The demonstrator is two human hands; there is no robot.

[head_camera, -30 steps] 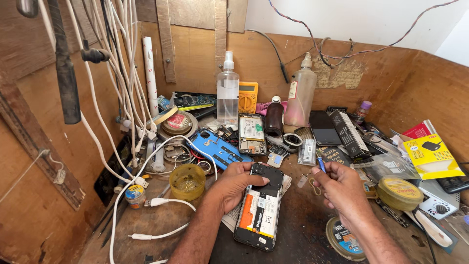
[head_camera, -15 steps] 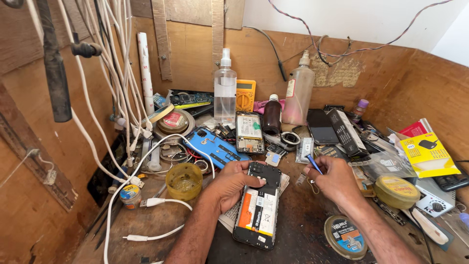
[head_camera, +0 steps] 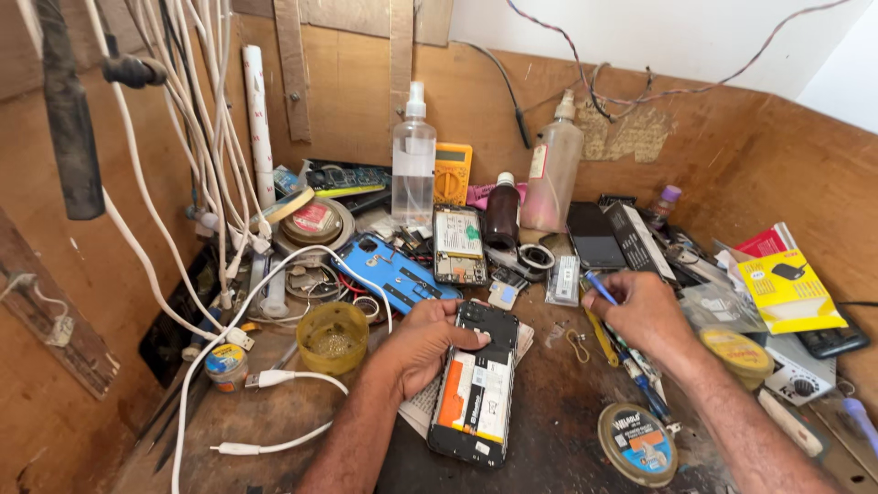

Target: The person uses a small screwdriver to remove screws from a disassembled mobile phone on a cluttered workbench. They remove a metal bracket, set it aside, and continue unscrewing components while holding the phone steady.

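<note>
An opened black phone (head_camera: 477, 389) with its back off lies face down on the wooden bench, showing an orange and white battery. My left hand (head_camera: 422, 340) rests on its upper left edge, thumb across the top. My right hand (head_camera: 640, 309) hovers to the right of the phone, closed around a thin blue-tipped tool (head_camera: 599, 287) that pokes out above the fingers.
Behind the phone lie a blue phone frame (head_camera: 398, 273), another opened phone (head_camera: 458, 243), a clear spray bottle (head_camera: 413, 170), a dark bottle (head_camera: 501, 210) and a yellow multimeter (head_camera: 452, 173). A yellow cup (head_camera: 334, 335) and white cables (head_camera: 265, 380) sit left; round tins (head_camera: 638, 443) and yellow packets (head_camera: 788, 290) right.
My right hand has lifted and shifted up and to the right with the blue tool. My left hand stays on the phone; the view has tilted slightly.
</note>
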